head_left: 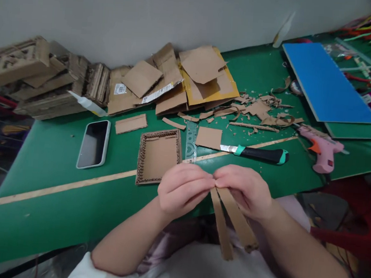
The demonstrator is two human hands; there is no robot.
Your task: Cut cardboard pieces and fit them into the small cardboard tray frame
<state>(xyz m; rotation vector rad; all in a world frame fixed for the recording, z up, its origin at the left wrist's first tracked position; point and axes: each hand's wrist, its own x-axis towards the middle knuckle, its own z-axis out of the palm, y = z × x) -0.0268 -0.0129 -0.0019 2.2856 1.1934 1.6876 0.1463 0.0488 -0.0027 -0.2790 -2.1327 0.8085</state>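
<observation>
My left hand (185, 188) and my right hand (245, 189) meet above the table's front edge, fingertips pinched together on the top of a cardboard strip (236, 213). Two narrow lengths of cardboard hang down from the fingers in a V, in front of my lap; whether they are joined at the top is hidden by the fingers. Just behind my left hand lies a shallow cardboard tray (159, 156) with corrugated edging. A small cardboard square (208, 137) touches the blade of a black and teal cutter knife (260, 154), beyond my right hand.
On the green table (58, 211) are a phone (93, 144), a clear ruler (191, 141), a cardboard rectangle (131, 124), scraps (259, 110), a pink glue gun (323, 149) and a blue board (330, 83). Cardboard pieces (142, 78) and stacks (57, 76) line the wall.
</observation>
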